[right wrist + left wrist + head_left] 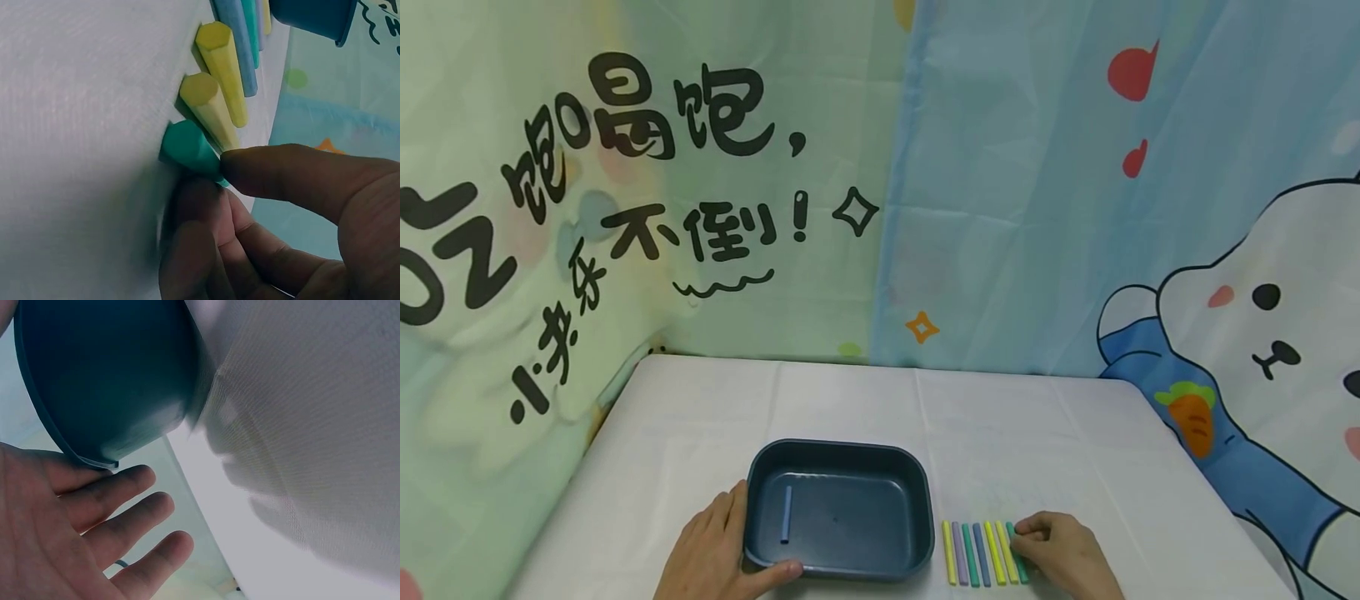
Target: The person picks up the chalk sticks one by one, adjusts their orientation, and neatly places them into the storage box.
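A dark blue tray (850,557) stands on the white-covered table, and one blue chalk stick (786,515) lies inside it on the left. My left hand (718,550) is spread around the tray's near left corner, thumb by the front wall. In the left wrist view its fingers (128,531) are fairly straight, the upper ones at the tray's rim. To the tray's right, several six-sided chalk sticks (992,553) lie side by side in yellow, purple, green and blue. My right hand (1063,550) pinches the rightmost one, a green chalk stick (186,147), between thumb and fingers.
The white tablecloth (700,408) extends behind the tray to the table's far edge. A printed curtain (1000,208) with lettering and a cartoon bear hangs behind and around the table.
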The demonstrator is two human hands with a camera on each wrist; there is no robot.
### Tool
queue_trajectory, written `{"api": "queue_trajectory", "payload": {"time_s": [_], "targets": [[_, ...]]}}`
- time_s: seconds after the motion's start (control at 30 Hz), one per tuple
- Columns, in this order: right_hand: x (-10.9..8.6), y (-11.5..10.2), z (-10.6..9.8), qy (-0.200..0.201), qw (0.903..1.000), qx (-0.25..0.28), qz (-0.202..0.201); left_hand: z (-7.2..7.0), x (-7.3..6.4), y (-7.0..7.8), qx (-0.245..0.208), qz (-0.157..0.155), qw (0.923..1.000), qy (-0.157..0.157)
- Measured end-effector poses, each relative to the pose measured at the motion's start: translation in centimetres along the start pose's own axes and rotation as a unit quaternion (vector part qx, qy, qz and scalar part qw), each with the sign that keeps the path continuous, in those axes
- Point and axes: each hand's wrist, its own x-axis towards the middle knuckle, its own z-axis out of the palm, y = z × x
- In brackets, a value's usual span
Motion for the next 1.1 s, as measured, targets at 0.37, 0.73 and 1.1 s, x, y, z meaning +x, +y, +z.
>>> {"api": "queue_trajectory", "payload": {"time_s": [0.37, 0.73, 1.1], "targets": [[-0.6, -1.1, -0.1, 0.013, 0.9974, -0.068, -0.021, 0.0, 0.1, 0.0, 0.001, -0.002, 1.0000, 0.002], [-0.4, -0.7, 0.2, 0.025, 0.9976, -0.060, -0.024, 0.0, 0.0, 0.0, 0.027, 0.002, 0.9996, 0.005], [-0.5, 0.3, -0.1, 0.034, 0.9994, -0.011, 0.003, 0.2, -0.4, 0.1, 0.014, 0.012, 0.9998, 0.007]]}}
